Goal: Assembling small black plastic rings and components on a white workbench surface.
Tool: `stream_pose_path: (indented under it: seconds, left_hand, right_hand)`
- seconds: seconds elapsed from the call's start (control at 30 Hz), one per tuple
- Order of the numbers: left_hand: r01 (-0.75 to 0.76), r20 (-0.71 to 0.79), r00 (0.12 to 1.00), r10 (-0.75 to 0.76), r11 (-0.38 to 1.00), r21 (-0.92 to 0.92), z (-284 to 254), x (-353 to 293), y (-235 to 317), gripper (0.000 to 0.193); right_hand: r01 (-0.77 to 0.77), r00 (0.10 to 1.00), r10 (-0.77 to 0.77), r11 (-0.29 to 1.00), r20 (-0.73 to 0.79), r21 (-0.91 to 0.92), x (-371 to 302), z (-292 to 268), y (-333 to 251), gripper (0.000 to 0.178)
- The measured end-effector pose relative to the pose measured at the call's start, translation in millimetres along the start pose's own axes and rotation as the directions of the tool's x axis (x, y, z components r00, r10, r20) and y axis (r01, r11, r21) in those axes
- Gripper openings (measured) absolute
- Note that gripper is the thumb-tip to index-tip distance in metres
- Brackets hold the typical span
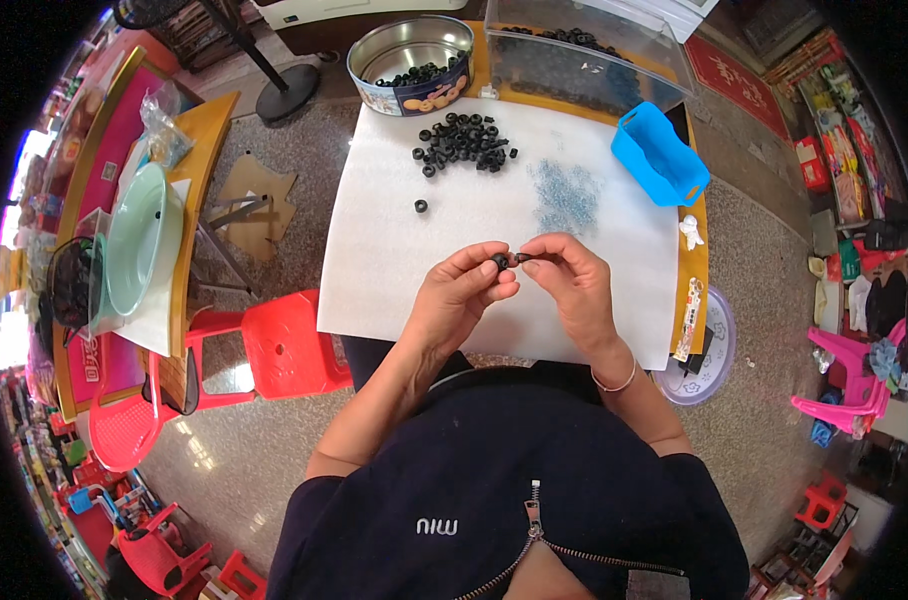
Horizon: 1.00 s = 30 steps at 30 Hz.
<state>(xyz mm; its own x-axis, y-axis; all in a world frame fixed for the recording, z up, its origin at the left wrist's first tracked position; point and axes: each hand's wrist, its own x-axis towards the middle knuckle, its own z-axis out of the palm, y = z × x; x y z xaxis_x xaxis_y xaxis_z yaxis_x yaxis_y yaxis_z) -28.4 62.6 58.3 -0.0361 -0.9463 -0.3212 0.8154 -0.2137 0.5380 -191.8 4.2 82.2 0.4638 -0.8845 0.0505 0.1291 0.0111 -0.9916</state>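
Over the white sheet (394, 270), my left hand (449, 295) pinches a small round black part (500, 261) between thumb and fingertips. My right hand (582, 295) meets it from the other side, closed on a tiny dark piece (521, 258) whose kind is too small to make out. The two pieces are close together; whether they touch I cannot tell. Beyond my hands lies a loose pile of black ring-like parts (461, 143), with one black ring (421, 206) apart from it. To its right, many tiny clear-bluish pieces (566, 195) are spread on the sheet.
A round tin (411, 98) with black parts stands at the back left. Beside it is a clear plastic box (589, 70) holding more. A blue plastic basket (659, 155) sits at the right edge. A red stool (292, 345) is at left, near a side table with a green basin (144, 240).
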Motion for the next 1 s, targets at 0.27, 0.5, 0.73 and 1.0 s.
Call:
stream_pose_path:
  seconds: [0.27,0.5,0.73,1.0]
  left_hand:
    - [0.004,0.029,1.000,-0.005,1.000,0.025,-0.6,-2.2,2.4,0.024]
    - [0.015,0.025,1.000,-0.016,0.999,0.034,0.6,-2.4,3.6,0.022]
    - [-0.042,-0.035,0.998,0.050,0.980,0.195,-1.0,-3.9,3.0,0.021]
    - [-0.210,-0.022,0.969,0.246,0.869,0.448,7.8,-10.3,0.6,0.019]
  right_hand:
    - [0.218,0.976,-0.212,0.934,0.051,-0.282,0.6,3.0,-3.0,0.013]
    - [0.359,0.931,-0.346,0.814,0.114,-0.457,1.6,5.0,-5.6,0.018]
    - [0.508,0.849,-0.479,0.628,0.222,-0.589,4.5,9.2,-10.4,0.019]
    - [0.583,0.795,-0.528,0.526,0.299,-0.620,5.2,10.3,-12.4,0.021]
